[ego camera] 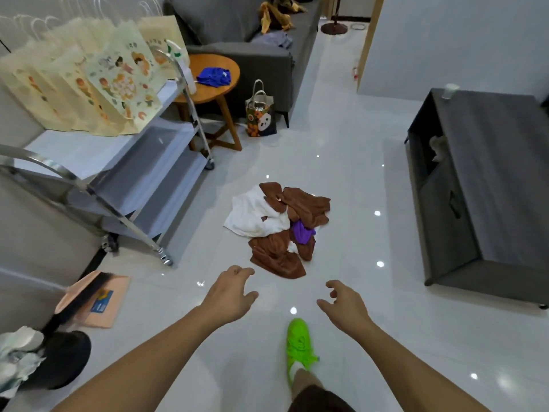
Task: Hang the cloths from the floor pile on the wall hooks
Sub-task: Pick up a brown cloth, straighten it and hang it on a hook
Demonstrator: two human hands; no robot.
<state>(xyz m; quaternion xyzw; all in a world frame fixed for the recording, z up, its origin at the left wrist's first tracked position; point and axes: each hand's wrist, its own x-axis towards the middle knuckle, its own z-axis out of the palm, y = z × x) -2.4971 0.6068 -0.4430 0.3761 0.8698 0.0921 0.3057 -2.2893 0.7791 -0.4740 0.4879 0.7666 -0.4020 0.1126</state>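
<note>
Glossy white floor tiles [341, 150] carry a crumpled pile of cloths [279, 230]: rust-brown terry towels, one white cloth and a purple scrap, lying between a steel trolley [124, 188] and a dark grey cabinet [481, 179]. Both bare hands reach toward it, left hand [228, 292] and right hand [344, 304] loosely spread, gripping nothing. A neon-green shoe [300, 346] stands below.

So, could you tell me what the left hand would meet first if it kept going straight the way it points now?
Probably the brown cloth at the near edge of the floor pile. The left hand reaches toward it with loosely curled fingers, holding nothing; its height above the floor is unclear.
</note>
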